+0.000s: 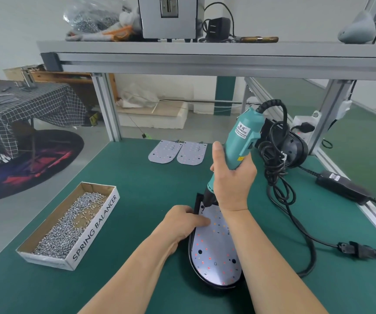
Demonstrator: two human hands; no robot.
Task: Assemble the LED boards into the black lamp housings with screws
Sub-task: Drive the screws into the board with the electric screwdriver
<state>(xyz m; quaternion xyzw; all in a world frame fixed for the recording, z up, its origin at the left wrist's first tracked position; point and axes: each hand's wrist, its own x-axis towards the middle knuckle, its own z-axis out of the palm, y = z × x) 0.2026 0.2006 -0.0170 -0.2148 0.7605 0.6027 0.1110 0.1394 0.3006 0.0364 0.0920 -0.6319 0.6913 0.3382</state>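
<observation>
A teal electric screwdriver (239,143) stands nearly upright over the far end of an LED board (216,245) seated in a black lamp housing (196,201) at the near middle of the green bench (148,196). The bit's tip and any screw beneath it are too small to make out. The housing shows only as a dark rim around the board, and the right forearm crosses its right side.

The right hand (232,177) is wrapped tightly round the screwdriver's lower body, thumb up along its left side. The left hand (182,220) lies with bent fingers on the board's left edge, beside the bit; whether it grips or merely presses cannot be told.

Two spare LED boards (165,151) lie side by side, touching, at the bench's far edge. One open cardboard box (94,227), lettered "SPRING BALANCER", sits to the left, heaped with screws (67,227) too many to count. A tangled black cord (275,168) partly hides a round black object (295,152) behind the tool.
</observation>
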